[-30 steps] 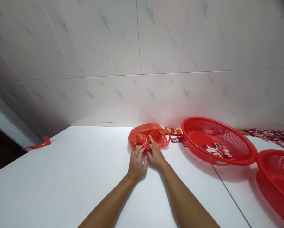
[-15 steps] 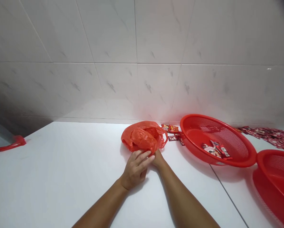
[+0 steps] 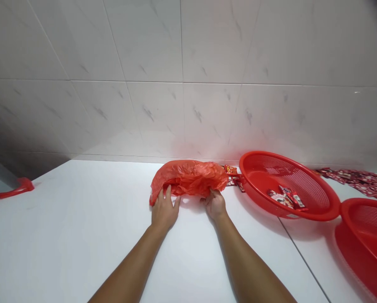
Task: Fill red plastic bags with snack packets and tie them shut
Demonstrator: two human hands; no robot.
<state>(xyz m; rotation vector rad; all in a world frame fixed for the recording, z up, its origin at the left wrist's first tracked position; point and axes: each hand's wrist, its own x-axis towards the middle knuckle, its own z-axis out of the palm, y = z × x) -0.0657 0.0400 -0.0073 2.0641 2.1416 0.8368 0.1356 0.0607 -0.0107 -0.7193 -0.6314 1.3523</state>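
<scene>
A crumpled red plastic bag [image 3: 188,172] lies on the white table [image 3: 81,235] near the wall, spread sideways with its mouth toward me. My left hand [image 3: 165,210] is at the bag's near left edge; its fingers are apart, with the tips reaching under the film at the mouth. At the near right edge, my right hand [image 3: 215,204] pinches the bag's film between thumb and fingers. What the bag holds, if anything, is hidden.
To the right stands a red plastic basket [image 3: 254,198] with a few small packets [image 3: 286,198] inside. A second red basket [image 3: 362,235] is at the right edge. More packets [image 3: 362,181] lie along the wall, and some [image 3: 231,170] beside the bag. Red plastic [image 3: 21,187] hangs at the far left.
My hands have moved apart, the left going left and the right slightly right. The bag, bunched up before, is now spread wider, with its mouth facing me.
</scene>
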